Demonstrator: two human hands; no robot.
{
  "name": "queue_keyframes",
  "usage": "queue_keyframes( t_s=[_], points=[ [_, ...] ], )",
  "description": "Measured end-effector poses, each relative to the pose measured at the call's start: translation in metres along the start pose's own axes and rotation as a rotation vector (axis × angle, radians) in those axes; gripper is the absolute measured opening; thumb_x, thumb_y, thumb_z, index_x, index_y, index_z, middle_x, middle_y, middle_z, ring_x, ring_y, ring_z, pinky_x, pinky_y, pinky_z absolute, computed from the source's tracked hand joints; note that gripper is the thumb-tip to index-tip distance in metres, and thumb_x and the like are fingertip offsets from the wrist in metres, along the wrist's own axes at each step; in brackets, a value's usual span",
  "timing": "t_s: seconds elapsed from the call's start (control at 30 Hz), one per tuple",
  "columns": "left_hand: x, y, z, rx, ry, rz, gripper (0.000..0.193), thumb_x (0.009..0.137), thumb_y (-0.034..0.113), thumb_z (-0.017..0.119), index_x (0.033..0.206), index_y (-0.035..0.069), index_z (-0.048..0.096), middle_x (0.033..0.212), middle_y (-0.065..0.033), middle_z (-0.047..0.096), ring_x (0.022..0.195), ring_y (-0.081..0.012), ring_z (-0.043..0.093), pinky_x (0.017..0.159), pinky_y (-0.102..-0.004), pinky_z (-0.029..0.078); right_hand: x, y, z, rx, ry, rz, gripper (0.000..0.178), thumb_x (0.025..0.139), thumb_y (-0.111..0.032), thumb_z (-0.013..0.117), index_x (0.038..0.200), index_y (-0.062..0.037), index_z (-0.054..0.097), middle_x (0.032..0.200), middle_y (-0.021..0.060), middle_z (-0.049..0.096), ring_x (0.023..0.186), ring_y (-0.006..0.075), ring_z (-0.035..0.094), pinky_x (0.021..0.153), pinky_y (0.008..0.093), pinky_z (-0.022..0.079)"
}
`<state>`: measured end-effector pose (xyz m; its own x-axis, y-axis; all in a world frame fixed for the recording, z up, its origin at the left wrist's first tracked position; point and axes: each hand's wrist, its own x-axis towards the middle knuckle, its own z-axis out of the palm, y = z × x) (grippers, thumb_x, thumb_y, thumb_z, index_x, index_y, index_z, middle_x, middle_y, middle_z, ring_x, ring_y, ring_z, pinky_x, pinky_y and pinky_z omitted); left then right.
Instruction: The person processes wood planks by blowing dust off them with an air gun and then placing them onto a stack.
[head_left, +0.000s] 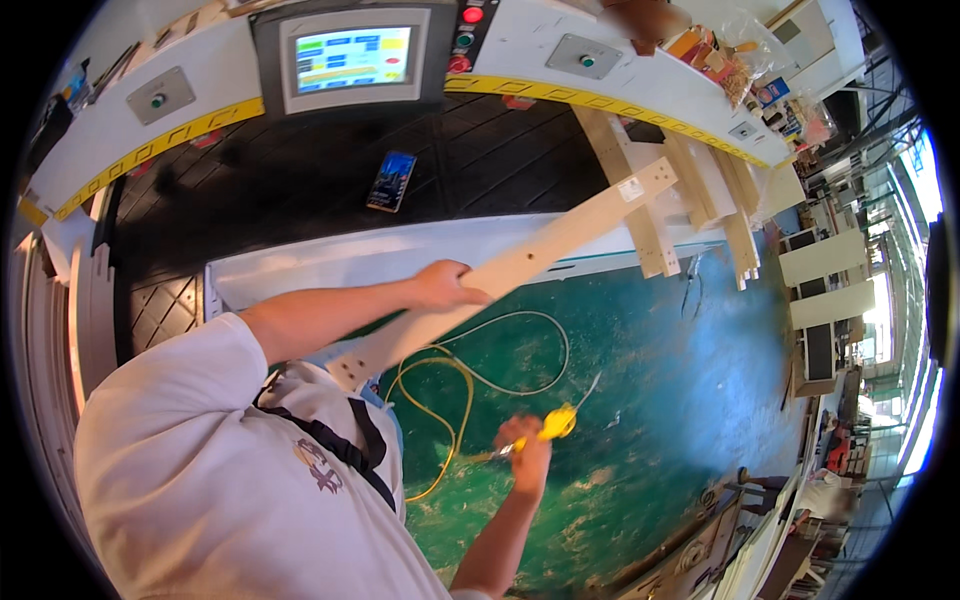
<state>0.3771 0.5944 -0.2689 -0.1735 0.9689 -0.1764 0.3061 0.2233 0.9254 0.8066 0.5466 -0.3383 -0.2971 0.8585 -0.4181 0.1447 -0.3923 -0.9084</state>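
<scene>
One board [545, 252] is slanting across the middle here, with the left grip [445, 286] clamping onto its edge. The right grip [525, 440], kinda blurry, is wrapping around a yellow tool [560, 422] off the board's right side. A phone [392, 182] is lying off the board's left.

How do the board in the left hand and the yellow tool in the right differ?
Size: the board is long; the yellow tool is much shorter.
Shape: the board is flat with holes near its ends; the yellow tool is rounded with a thin tip.
Colour: the board is pale wood; the tool is mostly bright yellow.
Shared: each is held in one hand.
</scene>
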Motion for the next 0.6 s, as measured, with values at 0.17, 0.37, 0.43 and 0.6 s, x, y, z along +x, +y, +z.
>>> queue_keyframes(
  t_s=[0.17,0.37,0.43,0.6],
  points=[
    [0.035,-0.006,-0.144,0.164,-0.121,-0.203,0.064,0.081,0.049,0.087,0.116,-0.003,0.075,0.102,-0.0123,0.078,0.089,-0.0193,0.073,0.082,-0.0352,0.058,-0.053,-0.046,-0.002,0.848,-0.202,0.451,0.046,0.106,-0.03,0.059,0.144,-0.0068,0.049,0.136,0.0191,0.066,0.14,0.0424,0.054,0.072,0.0425,0.063],
    [0.017,-0.029,-0.147,0.045,-0.062,-0.424,0.057,0.081,0.041,0.088,0.117,-0.001,0.075,0.1,-0.009,0.077,0.088,-0.0164,0.071,0.082,-0.0347,0.057,0.032,-0.084,0.023,1.132,0.065,0.181,0.046,0.107,-0.046,0.057,0.129,-0.0058,0.058,0.083,0.0042,0.06,0.077,0.0216,0.063,0.06,0.0343,0.053],
    [0.016,-0.03,-0.121,0.065,-0.049,-0.43,0.056,0.08,0.039,0.089,0.116,-0.001,0.075,0.098,-0.007,0.076,0.086,-0.013,0.069,0.078,-0.0328,0.055,0.052,-0.126,0.022,0.429,-0.038,0.306,0.042,0.108,-0.041,0.057,0.126,-0.0036,0.058,0.072,0.0029,0.053,0.065,0.0192,0.057,0.056,0.032,0.047],
    [0.049,-0.03,-0.051,-0.195,0.066,-0.451,0.057,0.084,0.038,0.087,0.121,-0.003,0.072,0.102,-0.0083,0.076,0.089,-0.0141,0.069,0.08,-0.033,0.055,0.128,-0.176,-0.038,0.562,0.317,0.21,0.037,0.103,-0.044,0.067,0.115,-0.0095,0.063,0.066,-0.0028,0.043,0.055,0.0101,0.043,0.05,0.0259,0.035]
  ],
)
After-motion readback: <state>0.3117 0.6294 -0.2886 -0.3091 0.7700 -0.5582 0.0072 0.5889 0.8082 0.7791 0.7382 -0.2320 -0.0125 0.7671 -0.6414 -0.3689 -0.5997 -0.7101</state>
